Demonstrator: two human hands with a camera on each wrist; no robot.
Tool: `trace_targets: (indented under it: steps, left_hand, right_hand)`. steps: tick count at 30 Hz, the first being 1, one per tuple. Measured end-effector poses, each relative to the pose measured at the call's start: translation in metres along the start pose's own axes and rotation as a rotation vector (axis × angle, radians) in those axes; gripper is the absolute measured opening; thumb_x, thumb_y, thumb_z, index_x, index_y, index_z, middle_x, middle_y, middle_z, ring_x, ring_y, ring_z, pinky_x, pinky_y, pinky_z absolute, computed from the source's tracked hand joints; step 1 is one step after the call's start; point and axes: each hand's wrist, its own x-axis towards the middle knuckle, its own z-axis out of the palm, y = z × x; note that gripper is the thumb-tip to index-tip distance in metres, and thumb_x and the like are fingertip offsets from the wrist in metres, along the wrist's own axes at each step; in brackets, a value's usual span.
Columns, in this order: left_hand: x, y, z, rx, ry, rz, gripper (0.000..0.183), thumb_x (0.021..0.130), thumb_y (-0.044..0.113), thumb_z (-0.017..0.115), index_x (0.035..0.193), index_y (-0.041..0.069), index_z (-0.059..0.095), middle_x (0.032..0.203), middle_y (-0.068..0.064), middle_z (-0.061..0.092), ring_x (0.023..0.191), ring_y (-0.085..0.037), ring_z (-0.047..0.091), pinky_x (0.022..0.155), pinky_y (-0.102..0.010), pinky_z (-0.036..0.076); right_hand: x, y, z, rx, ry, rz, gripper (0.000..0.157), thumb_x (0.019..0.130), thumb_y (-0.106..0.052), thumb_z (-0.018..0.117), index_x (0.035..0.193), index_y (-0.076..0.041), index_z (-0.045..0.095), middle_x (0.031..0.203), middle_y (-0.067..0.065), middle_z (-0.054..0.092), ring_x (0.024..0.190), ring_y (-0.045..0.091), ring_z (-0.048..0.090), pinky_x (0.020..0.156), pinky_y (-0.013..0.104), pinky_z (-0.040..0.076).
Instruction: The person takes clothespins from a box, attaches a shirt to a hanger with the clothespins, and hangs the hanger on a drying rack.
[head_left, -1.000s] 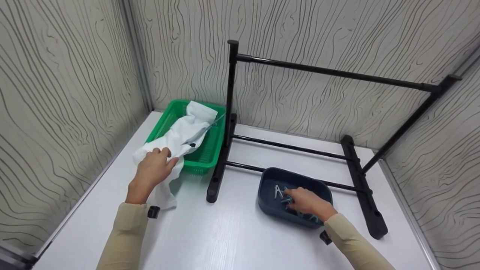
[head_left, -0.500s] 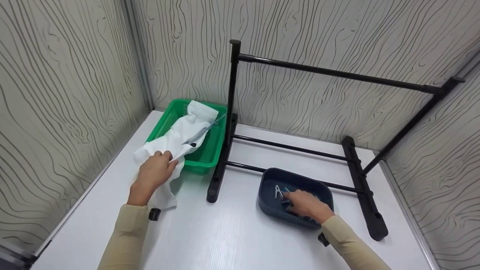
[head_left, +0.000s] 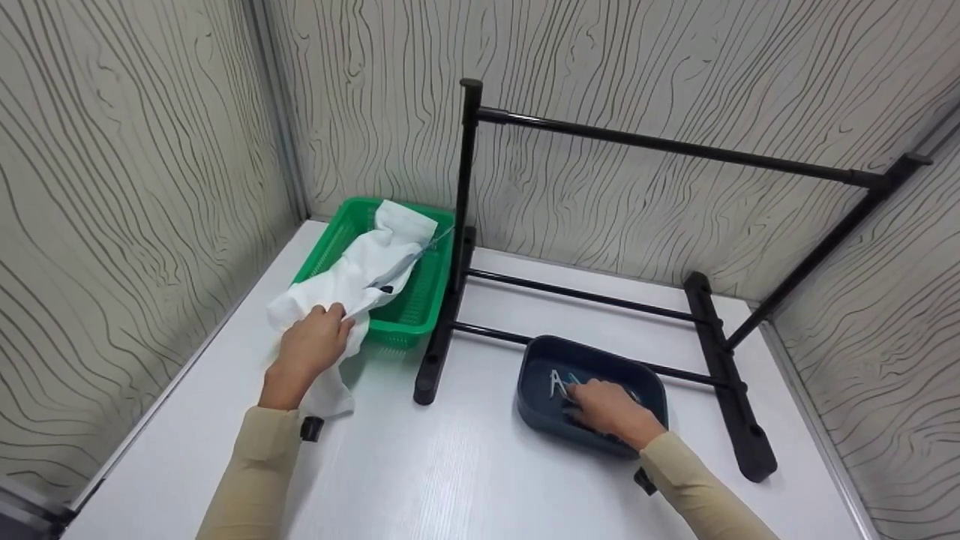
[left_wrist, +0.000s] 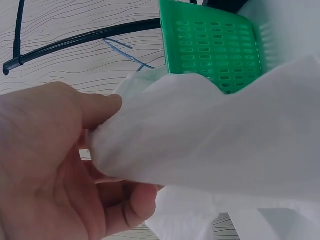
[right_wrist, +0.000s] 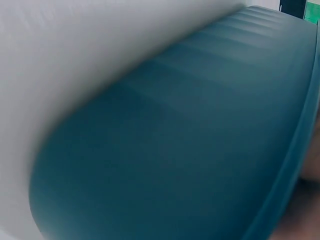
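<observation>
In the blue box (head_left: 541, 425), the grey clothespin (head_left: 556, 377) lies just left of the right hand (head_left: 611, 409), whose grip is hidden. The left hand (head_left: 309, 346) pinches the white cloth (head_left: 360, 266), long axis running into the green basket (head_left: 405, 328).

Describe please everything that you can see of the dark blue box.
The dark blue box is a rounded rectangle with an open top, apparently plastic. It stands upright on the white table, overlapping the front lower bar of the black rack in the head view; whether they touch is unclear. Clothespins lie inside, and the right hand reaches in.
</observation>
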Motion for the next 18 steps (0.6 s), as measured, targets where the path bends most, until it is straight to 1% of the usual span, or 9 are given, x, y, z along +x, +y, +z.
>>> trace_targets:
  steps: [5, 8, 10, 13, 16, 18]
  left_hand:
    - [0.002, -0.001, -0.003, 0.024, -0.008, 0.010, 0.032, 0.098, 0.026, 0.045, 0.116, 0.001, 0.051, 0.089, -0.018, 0.057, 0.069, -0.028, 0.055, 0.063, -0.046, 0.048]
    - [0.003, -0.002, -0.006, 0.029, -0.008, 0.008, 0.030, 0.098, 0.024, 0.045, 0.116, 0.000, 0.051, 0.089, -0.018, 0.058, 0.070, -0.028, 0.056, 0.064, -0.046, 0.049]
    - [0.003, -0.002, -0.008, 0.029, -0.006, 0.000, 0.030, 0.099, 0.024, 0.044, 0.116, 0.001, 0.051, 0.089, -0.018, 0.059, 0.071, -0.028, 0.057, 0.065, -0.047, 0.049]
    - [0.003, -0.002, -0.012, 0.035, 0.015, 0.001, 0.029, 0.099, 0.022, 0.043, 0.114, -0.001, 0.051, 0.088, -0.019, 0.060, 0.070, -0.030, 0.059, 0.065, -0.048, 0.049]
    - [0.002, -0.003, -0.014, 0.026, 0.059, 0.007, 0.027, 0.099, 0.022, 0.042, 0.111, -0.001, 0.050, 0.085, -0.020, 0.061, 0.067, -0.031, 0.058, 0.060, -0.047, 0.048]
    - [0.002, -0.004, -0.016, 0.013, 0.087, 0.017, 0.026, 0.100, 0.023, 0.041, 0.109, 0.000, 0.050, 0.082, -0.019, 0.061, 0.064, -0.030, 0.057, 0.057, -0.045, 0.046]
  right_hand:
    - [0.001, 0.001, -0.002, 0.008, 0.025, -0.005, 0.014, 0.085, -0.019, 0.064, 0.073, -0.014, 0.058, 0.060, -0.004, 0.051, 0.051, 0.011, 0.044, 0.048, 0.032, 0.040]
    - [0.001, 0.003, -0.002, 0.030, 0.030, -0.023, 0.014, 0.085, -0.018, 0.063, 0.072, -0.015, 0.057, 0.059, -0.006, 0.049, 0.050, 0.010, 0.043, 0.048, 0.030, 0.038]
    - [0.002, 0.004, -0.001, 0.037, 0.033, -0.030, 0.012, 0.085, -0.018, 0.063, 0.075, -0.015, 0.059, 0.061, -0.007, 0.049, 0.051, 0.009, 0.043, 0.049, 0.030, 0.038]
    - [0.002, 0.006, -0.003, 0.041, 0.031, -0.024, 0.010, 0.085, -0.020, 0.064, 0.076, -0.015, 0.060, 0.063, -0.007, 0.050, 0.053, 0.009, 0.043, 0.050, 0.029, 0.038]
    - [0.001, 0.008, -0.006, 0.039, 0.039, -0.020, 0.013, 0.084, -0.024, 0.066, 0.077, -0.016, 0.060, 0.064, -0.007, 0.050, 0.055, 0.009, 0.043, 0.051, 0.029, 0.038]
    - [0.000, 0.010, -0.010, 0.059, 0.044, -0.013, 0.016, 0.084, -0.027, 0.067, 0.076, -0.017, 0.058, 0.065, -0.008, 0.049, 0.055, 0.008, 0.043, 0.051, 0.028, 0.038]
